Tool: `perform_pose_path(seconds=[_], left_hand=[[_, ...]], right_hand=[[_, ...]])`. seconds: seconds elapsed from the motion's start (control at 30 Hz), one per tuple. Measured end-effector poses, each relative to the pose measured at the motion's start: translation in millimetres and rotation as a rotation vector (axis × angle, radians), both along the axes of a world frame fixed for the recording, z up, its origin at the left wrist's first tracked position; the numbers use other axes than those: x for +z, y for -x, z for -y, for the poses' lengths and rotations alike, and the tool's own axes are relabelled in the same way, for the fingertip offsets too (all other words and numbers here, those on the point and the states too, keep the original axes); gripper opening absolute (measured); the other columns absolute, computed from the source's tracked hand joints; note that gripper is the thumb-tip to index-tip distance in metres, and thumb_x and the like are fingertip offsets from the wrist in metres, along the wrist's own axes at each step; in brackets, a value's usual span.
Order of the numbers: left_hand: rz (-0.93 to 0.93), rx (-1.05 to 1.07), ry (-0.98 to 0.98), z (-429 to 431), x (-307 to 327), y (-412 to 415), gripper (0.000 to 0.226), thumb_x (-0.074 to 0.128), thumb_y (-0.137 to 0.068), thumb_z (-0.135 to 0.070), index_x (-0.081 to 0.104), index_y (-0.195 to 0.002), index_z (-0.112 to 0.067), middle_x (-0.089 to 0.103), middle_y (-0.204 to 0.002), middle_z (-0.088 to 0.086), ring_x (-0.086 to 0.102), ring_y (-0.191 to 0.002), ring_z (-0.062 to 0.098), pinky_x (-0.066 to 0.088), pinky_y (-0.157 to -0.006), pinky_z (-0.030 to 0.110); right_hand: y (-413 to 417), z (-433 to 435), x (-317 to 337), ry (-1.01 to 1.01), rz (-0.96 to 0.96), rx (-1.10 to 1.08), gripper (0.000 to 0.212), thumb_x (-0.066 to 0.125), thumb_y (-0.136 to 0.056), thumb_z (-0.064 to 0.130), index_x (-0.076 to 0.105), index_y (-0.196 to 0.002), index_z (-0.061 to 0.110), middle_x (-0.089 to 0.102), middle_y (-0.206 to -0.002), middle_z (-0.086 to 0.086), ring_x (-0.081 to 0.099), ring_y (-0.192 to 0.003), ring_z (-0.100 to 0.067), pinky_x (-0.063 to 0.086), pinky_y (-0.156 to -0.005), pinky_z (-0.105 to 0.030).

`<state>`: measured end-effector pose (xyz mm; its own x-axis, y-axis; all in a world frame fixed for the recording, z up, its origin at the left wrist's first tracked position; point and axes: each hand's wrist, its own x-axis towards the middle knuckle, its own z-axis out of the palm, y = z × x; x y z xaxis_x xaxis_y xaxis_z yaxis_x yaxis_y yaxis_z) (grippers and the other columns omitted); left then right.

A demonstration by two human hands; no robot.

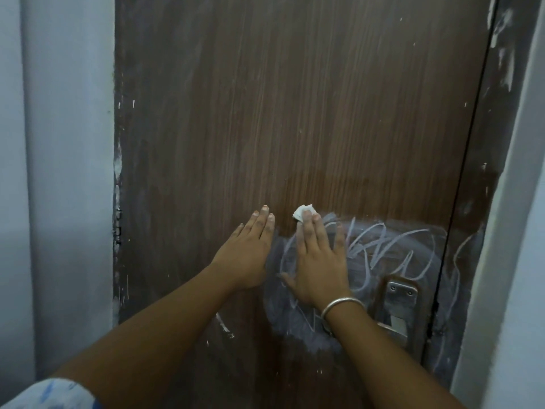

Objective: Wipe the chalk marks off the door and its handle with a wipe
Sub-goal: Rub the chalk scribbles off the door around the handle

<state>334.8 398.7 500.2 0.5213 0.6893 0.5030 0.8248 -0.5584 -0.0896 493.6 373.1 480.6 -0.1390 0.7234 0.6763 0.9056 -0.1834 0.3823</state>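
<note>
A brown wood-grain door [295, 113] fills the view. White chalk scribbles and loops [383, 252] cover its lower right part, with a smeared chalk haze around them. My right hand [318, 261] lies flat on the door and presses a small white wipe [302, 212] under its straight fingertips at the upper left edge of the marks. My left hand [250, 249] rests flat on the door just left of it, fingers straight, holding nothing. The metal handle plate [398, 302] sits at the lower right, partly hidden behind my right wrist.
A dark door frame [483, 202] with chalk streaks runs down the right side, and a pale wall [525, 231] lies beyond it. Another pale wall [65, 172] borders the door on the left. A silver bangle [342, 304] circles my right wrist.
</note>
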Motion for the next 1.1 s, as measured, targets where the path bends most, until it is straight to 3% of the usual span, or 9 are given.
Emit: perform_pose_path(seconds=[0.13,0.33,0.53,0.67,0.87,1.0,1.1], left_hand=[[0.001,-0.017,-0.02,3,0,-7,0.08,0.042,-0.09,-0.014,-0.016,-0.144,-0.007,-0.023,-0.154,0.012,-0.016,-0.143,0.023,0.001,-0.116,0.035],[-0.019,-0.037,0.017,10,-4,-17,0.081,0.043,-0.091,-0.017,-0.017,-0.144,-0.006,-0.025,-0.153,0.012,-0.018,-0.142,0.023,-0.002,-0.115,0.035],[-0.028,-0.053,0.009,12,-5,-24,0.089,0.05,-0.089,-0.022,-0.018,-0.144,-0.007,-0.025,-0.153,0.012,-0.019,-0.142,0.022,-0.002,-0.116,0.035],[-0.036,-0.051,0.009,12,-6,-26,0.092,0.054,-0.089,-0.027,-0.018,-0.144,-0.007,-0.024,-0.153,0.012,-0.018,-0.142,0.023,-0.001,-0.116,0.035],[-0.04,-0.07,0.011,19,-4,-31,0.088,0.05,-0.089,-0.021,-0.017,-0.144,-0.006,-0.023,-0.153,0.013,-0.017,-0.142,0.023,0.0,-0.117,0.036],[-0.055,-0.083,0.007,21,-2,-33,0.085,0.046,-0.088,-0.018,-0.018,-0.143,-0.005,-0.024,-0.153,0.013,-0.019,-0.142,0.024,-0.001,-0.117,0.036],[-0.065,-0.077,0.006,22,-1,-35,0.088,0.047,-0.088,-0.018,-0.019,-0.143,-0.005,-0.026,-0.152,0.013,-0.019,-0.142,0.024,-0.001,-0.116,0.036]], right_hand=[[-10,2,-1,0.052,0.13,0.024,0.099,0.036,-0.082,0.071,-0.003,-0.149,0.009,-0.019,-0.155,-0.009,-0.016,-0.143,-0.024,-0.021,-0.106,-0.059],[-15,13,4,-0.064,-0.069,-0.041,0.104,0.035,-0.08,0.072,-0.01,-0.145,0.005,-0.02,-0.154,-0.016,-0.02,-0.142,-0.03,-0.024,-0.106,-0.057],[-28,20,6,-0.024,0.04,-0.034,0.101,0.036,-0.08,0.072,0.003,-0.149,0.006,-0.017,-0.155,-0.014,-0.015,-0.143,-0.027,-0.022,-0.107,-0.057],[-31,31,10,-0.137,-0.122,-0.089,0.1,0.036,-0.08,0.07,0.004,-0.147,0.003,-0.01,-0.156,-0.018,-0.011,-0.143,-0.031,-0.021,-0.107,-0.056],[-36,35,-4,-0.019,-0.006,-0.056,0.098,0.034,-0.082,0.071,0.001,-0.149,0.007,-0.016,-0.155,-0.016,-0.013,-0.143,-0.031,-0.02,-0.108,-0.055],[-40,47,1,-0.179,-0.17,-0.116,0.097,0.032,-0.082,0.07,0.004,-0.147,0.003,-0.006,-0.156,-0.018,-0.008,-0.144,-0.032,-0.016,-0.11,-0.054],[-37,47,-3,-0.111,-0.173,-0.088,0.103,0.03,-0.08,0.074,-0.002,-0.145,0.0,-0.011,-0.155,-0.02,-0.015,-0.142,-0.033,-0.015,-0.111,-0.054]])
